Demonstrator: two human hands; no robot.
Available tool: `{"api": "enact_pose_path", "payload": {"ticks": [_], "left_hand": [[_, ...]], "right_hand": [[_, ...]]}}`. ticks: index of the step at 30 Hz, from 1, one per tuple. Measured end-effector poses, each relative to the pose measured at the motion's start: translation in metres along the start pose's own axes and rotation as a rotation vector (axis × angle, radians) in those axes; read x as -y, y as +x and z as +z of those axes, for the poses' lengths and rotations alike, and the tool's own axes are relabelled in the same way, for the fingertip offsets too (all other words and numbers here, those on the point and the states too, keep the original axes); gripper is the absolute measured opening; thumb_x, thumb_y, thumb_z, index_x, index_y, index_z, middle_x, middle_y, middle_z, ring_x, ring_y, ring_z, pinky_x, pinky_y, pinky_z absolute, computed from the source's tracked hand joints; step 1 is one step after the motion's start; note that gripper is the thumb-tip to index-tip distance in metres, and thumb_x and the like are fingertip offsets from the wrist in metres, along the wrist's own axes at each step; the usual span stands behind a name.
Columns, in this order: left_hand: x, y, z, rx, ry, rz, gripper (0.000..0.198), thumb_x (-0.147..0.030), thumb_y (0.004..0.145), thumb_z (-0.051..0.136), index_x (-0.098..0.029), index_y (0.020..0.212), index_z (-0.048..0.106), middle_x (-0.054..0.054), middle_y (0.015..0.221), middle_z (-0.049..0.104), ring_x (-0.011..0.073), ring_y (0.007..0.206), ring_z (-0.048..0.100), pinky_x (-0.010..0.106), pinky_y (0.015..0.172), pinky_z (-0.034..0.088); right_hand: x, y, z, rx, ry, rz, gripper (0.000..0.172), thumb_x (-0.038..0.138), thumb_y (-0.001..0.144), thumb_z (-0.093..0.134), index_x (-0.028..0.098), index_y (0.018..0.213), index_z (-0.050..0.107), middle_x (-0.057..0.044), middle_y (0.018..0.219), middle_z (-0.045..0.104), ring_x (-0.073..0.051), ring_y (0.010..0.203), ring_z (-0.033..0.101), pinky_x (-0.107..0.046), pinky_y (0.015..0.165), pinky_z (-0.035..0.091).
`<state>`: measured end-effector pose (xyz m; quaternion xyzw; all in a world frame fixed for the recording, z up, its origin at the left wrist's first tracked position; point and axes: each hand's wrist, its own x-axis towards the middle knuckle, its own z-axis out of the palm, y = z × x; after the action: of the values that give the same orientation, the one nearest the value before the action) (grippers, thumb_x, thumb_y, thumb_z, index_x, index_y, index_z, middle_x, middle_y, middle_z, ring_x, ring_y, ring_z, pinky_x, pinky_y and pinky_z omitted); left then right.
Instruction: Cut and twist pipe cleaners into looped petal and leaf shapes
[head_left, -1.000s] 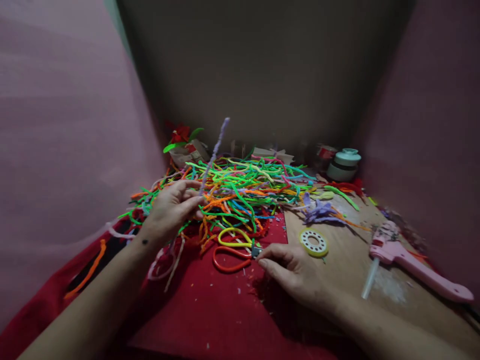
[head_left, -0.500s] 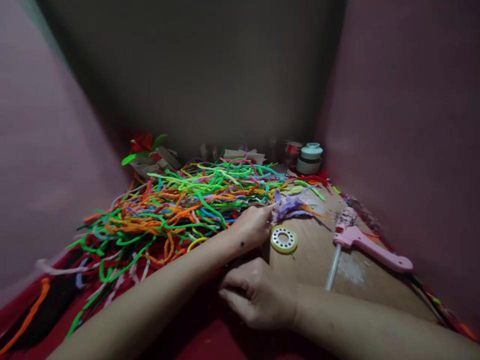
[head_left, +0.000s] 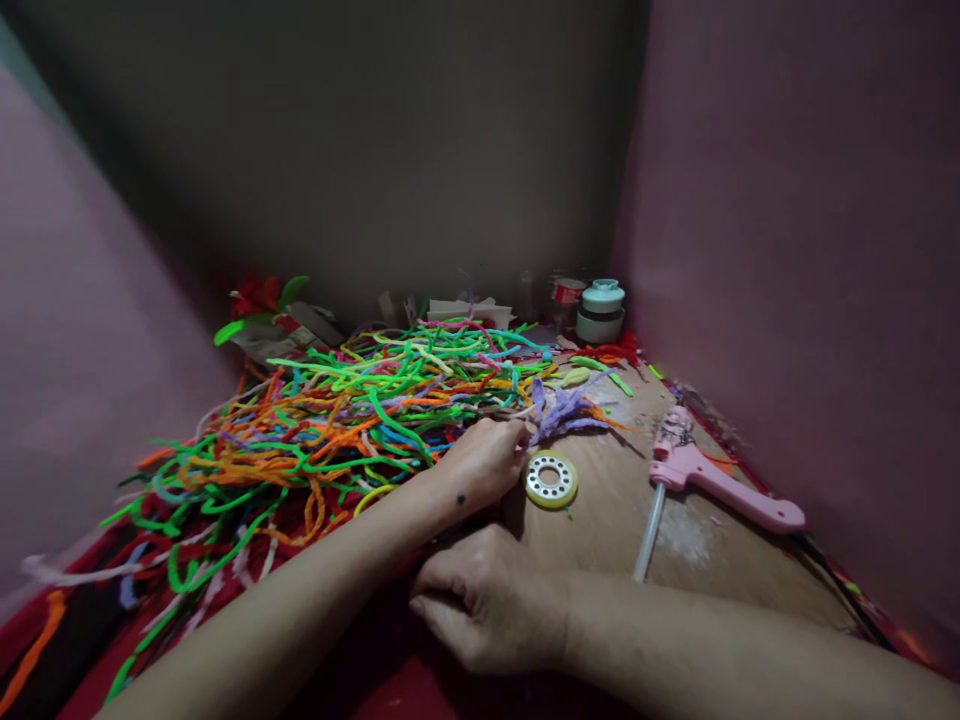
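Observation:
A big tangle of coloured pipe cleaners [head_left: 352, 410] covers the left and middle of the table. My left hand [head_left: 484, 460] reaches across to its right edge, fingers curled, right beside a bunch of purple pipe cleaners [head_left: 566, 410]; what it pinches is hidden. My right hand [head_left: 487, 605] rests low on the table below the left forearm, fingers curled under; whatever is beneath it is hidden. A yellow-rimmed tape roll [head_left: 551, 479] lies just right of my left hand.
A pink glue gun [head_left: 712, 485] with a clear stick lies on the wooden board [head_left: 675, 545] at right. A pale green lidded jar [head_left: 601, 310] stands at the back. Red cloth [head_left: 390, 670] covers the near table. Pink walls close in on both sides.
My left hand has left the upright lilac pipe cleaner and crossed right to the purple bunch. My right hand closed and shifted left over the scissors, which no longer show. The view swung right.

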<state>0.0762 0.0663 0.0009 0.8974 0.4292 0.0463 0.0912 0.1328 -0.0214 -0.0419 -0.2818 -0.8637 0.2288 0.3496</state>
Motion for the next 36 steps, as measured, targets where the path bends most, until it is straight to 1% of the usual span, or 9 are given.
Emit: {"api": "enact_pose_path", "payload": {"ticks": [3,9,16,19,22,25,29,34,36], "left_hand": [[-0.001,-0.002,0.000,0.023,0.019,-0.023,0.021,-0.021,0.078,0.046,-0.018,0.087,0.064,0.007,0.081,0.068,0.0193,0.073,0.063,0.025,0.061,0.043],[-0.005,-0.002,0.001,0.066,0.094,-0.068,0.024,-0.023,0.079,0.042,-0.017,0.086,0.064,0.010,0.077,0.068,0.0228,0.071,0.064,0.028,0.058,0.043],[-0.008,-0.002,-0.003,0.098,0.108,-0.064,0.024,-0.024,0.081,0.042,-0.018,0.086,0.064,0.009,0.077,0.068,0.0220,0.071,0.064,0.027,0.060,0.043],[-0.007,-0.004,-0.002,0.019,0.083,-0.022,0.023,-0.024,0.083,0.041,-0.019,0.088,0.063,0.007,0.077,0.068,0.0196,0.070,0.063,0.025,0.059,0.042],[-0.006,-0.008,-0.001,-0.145,-0.012,0.010,0.022,-0.025,0.085,0.039,-0.018,0.089,0.060,0.004,0.074,0.066,0.0145,0.065,0.059,0.022,0.059,0.041],[-0.006,-0.018,-0.009,-0.231,-0.188,0.037,0.018,-0.024,0.085,0.042,-0.017,0.086,0.059,0.001,0.068,0.062,0.0105,0.058,0.054,0.019,0.057,0.040],[0.001,-0.041,-0.026,-0.202,-0.438,0.042,0.016,-0.025,0.084,0.047,-0.015,0.085,0.060,-0.001,0.064,0.059,0.0076,0.057,0.051,0.016,0.058,0.040],[0.024,-0.077,-0.032,-0.305,-0.404,-0.043,0.014,-0.023,0.083,0.049,-0.015,0.082,0.060,-0.001,0.069,0.060,0.0069,0.060,0.051,0.015,0.060,0.040],[0.033,-0.089,-0.030,-0.287,-0.380,-0.057,0.014,-0.023,0.084,0.049,-0.015,0.081,0.060,-0.002,0.068,0.059,0.0066,0.059,0.051,0.015,0.059,0.039]], "right_hand": [[0.000,0.000,0.001,-0.026,0.012,0.004,0.018,0.018,0.077,0.050,0.016,0.067,0.065,-0.003,0.058,0.064,-0.012,0.052,0.055,-0.021,0.050,0.038],[0.000,0.000,0.001,-0.038,-0.023,-0.006,0.020,0.017,0.076,0.049,0.016,0.062,0.063,-0.001,0.053,0.061,-0.011,0.047,0.050,-0.021,0.047,0.036],[0.001,0.002,-0.001,-0.009,-0.048,0.001,0.019,0.018,0.076,0.049,0.015,0.064,0.064,-0.002,0.056,0.063,-0.012,0.050,0.054,-0.021,0.049,0.037],[0.001,0.002,-0.001,-0.007,-0.038,0.009,0.019,0.018,0.075,0.049,0.015,0.064,0.064,-0.003,0.055,0.063,-0.012,0.049,0.053,-0.021,0.049,0.037],[0.001,0.001,-0.002,-0.026,0.053,0.021,0.018,0.016,0.073,0.049,0.015,0.063,0.064,-0.003,0.056,0.061,-0.012,0.051,0.052,-0.022,0.051,0.038],[0.002,0.001,-0.004,-0.073,0.277,0.125,0.019,0.017,0.076,0.048,0.015,0.062,0.061,0.000,0.056,0.057,-0.010,0.052,0.049,-0.021,0.051,0.036],[0.005,0.003,-0.009,-0.145,0.645,0.435,0.026,0.027,0.083,0.047,0.015,0.060,0.053,0.004,0.049,0.046,-0.007,0.045,0.040,-0.020,0.044,0.030],[0.003,0.007,-0.008,-0.189,0.876,0.560,0.028,0.040,0.082,0.051,0.016,0.067,0.048,0.005,0.049,0.047,-0.006,0.041,0.040,-0.018,0.040,0.029],[0.001,0.008,-0.007,-0.246,0.925,0.603,0.030,0.044,0.082,0.050,0.016,0.072,0.050,0.005,0.049,0.049,-0.005,0.038,0.039,-0.017,0.038,0.029]]}}
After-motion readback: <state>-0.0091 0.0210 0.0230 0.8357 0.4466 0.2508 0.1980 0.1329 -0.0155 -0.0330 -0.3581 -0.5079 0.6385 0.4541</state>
